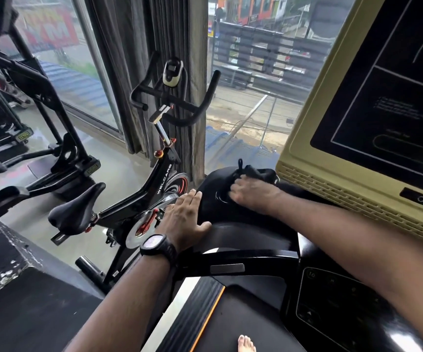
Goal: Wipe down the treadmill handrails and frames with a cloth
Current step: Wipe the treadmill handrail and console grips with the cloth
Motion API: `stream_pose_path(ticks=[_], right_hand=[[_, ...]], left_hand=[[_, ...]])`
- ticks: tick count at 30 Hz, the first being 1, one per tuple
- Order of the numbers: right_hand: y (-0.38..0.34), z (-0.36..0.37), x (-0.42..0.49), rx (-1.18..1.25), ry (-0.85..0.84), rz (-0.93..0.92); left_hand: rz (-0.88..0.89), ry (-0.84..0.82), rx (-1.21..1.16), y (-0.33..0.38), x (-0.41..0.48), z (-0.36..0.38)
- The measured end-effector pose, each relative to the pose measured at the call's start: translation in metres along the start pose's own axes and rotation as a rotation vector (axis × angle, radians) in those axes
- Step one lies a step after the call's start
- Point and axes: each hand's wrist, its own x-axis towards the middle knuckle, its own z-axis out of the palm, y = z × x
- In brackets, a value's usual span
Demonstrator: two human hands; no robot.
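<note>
Cloth: a black crumpled cloth (254, 170), bunched into a lump, one thin tail sticking up at its far edge.
Where: on the rounded far end of the black glossy treadmill handrail (243, 235), just left of the cream-yellow plastic console (306, 153).
Right hand: the right hand (253, 194), motion-blurred, lies on the cloth with fingers curled into it, gripping it.
Left hand: the left hand (185, 217) rests flat on the handrail's left edge, fingers straight; a black wristwatch (155, 245) sits on the wrist.
Surface: smooth, shiny black moulding.
Room: grey polished floor (119, 171), a black spin bike (159, 171) beside the treadmill, a grey curtain (174, 34) and a large window (256, 110) beyond.
Direction: the handrail runs away from the person; the cloth shows no clear long axis.
</note>
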Motion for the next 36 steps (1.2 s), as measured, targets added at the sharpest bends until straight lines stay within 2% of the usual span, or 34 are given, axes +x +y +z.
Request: stream_pose_path(ticks=[3, 5, 9, 12, 17, 19, 21, 23, 27, 32, 34, 36], right_hand=[[0.019, 0.012, 0.01, -0.034, -0.112, -0.168], [0.031, 0.019, 0.016, -0.078, -0.162, -0.201], [0.037, 0.018, 0.018, -0.152, -0.415, -0.134], [0.036, 0.016, 0.016, -0.201, -0.495, -0.045], [0.015, -0.006, 0.014, -0.175, -0.701, 0.176], [0.007, -0.021, 0.012, -0.149, -0.735, 0.254], [0.0, -0.033, 0.011, -0.047, -0.722, 0.322], [-0.007, -0.045, 0.01, 0.163, -0.644, 0.412], [-0.01, -0.072, 0.01, 0.659, -0.368, 0.598], [-0.027, -0.063, 0.008, 1.289, 0.031, 1.071], [-0.049, -0.06, 0.011, 1.353, 0.062, 1.15], [-0.059, -0.061, 0.018, 1.34, 0.015, 1.182]], left_hand=[[-0.013, 0.005, -0.008, -0.001, 0.0, 0.002], [-0.017, 0.013, -0.018, -0.002, 0.001, 0.004], [-0.012, 0.026, -0.032, -0.004, 0.003, 0.006], [-0.013, 0.029, -0.025, -0.005, 0.003, 0.008], [-0.01, 0.022, -0.013, -0.005, 0.003, 0.007], [-0.008, 0.025, -0.012, -0.005, 0.003, 0.006], [-0.008, 0.027, -0.013, -0.005, 0.003, 0.006], [-0.008, 0.027, -0.016, -0.005, 0.003, 0.006], [-0.011, 0.019, -0.021, -0.005, 0.003, 0.006], [0.0, 0.024, -0.012, -0.003, 0.002, 0.005], [0.001, 0.018, -0.004, -0.002, 0.001, 0.005], [0.002, 0.017, 0.0, -0.002, 0.002, 0.004]])
